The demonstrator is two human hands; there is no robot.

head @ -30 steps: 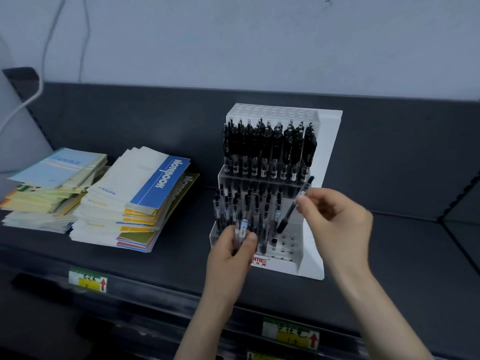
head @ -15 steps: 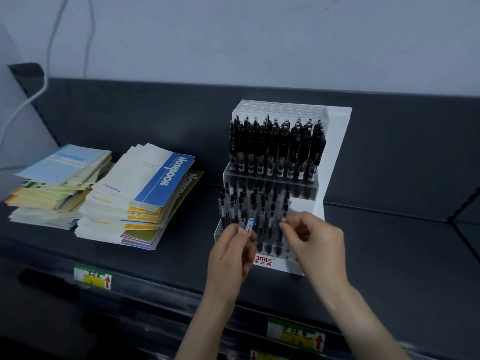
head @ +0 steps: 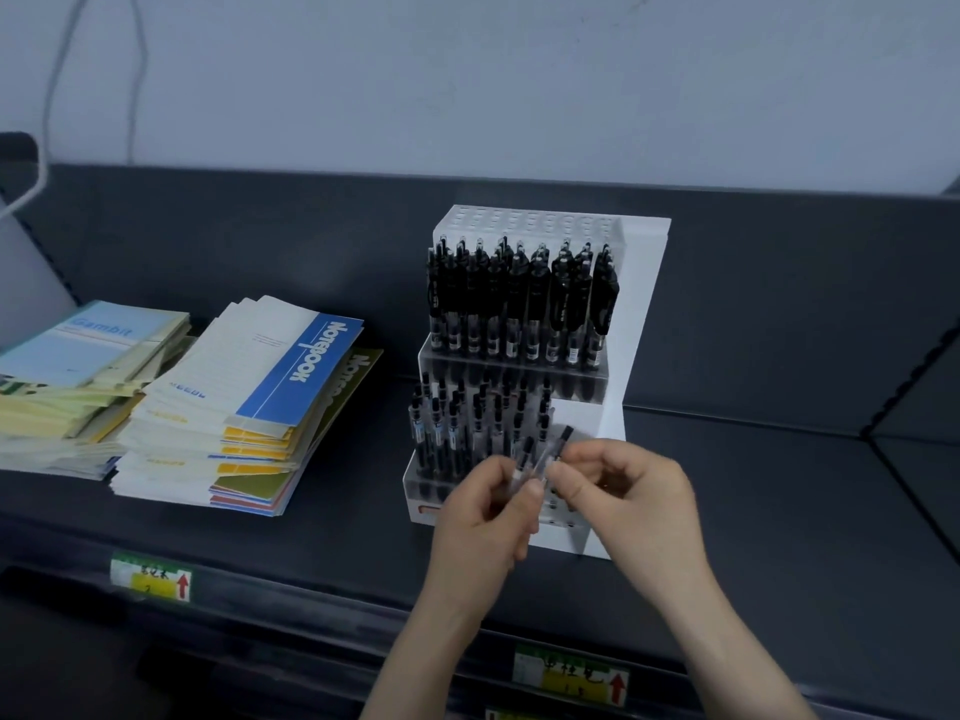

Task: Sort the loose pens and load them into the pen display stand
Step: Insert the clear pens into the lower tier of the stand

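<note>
Currently, your left hand (head: 483, 527) is curled round a small bundle of loose pens (head: 523, 462), held just in front of the lower tier of the pen display stand (head: 644, 304). Your right hand (head: 634, 496) pinches one pen (head: 560, 443) of that bundle between thumb and fingertips. The stand sits on the dark shelf (head: 260, 553).

White display stand (head: 640, 324) holds black pens (head: 519, 298); blue-and-white notebook (head: 270, 371) tops yellow-edged stack (head: 208, 449).
</note>
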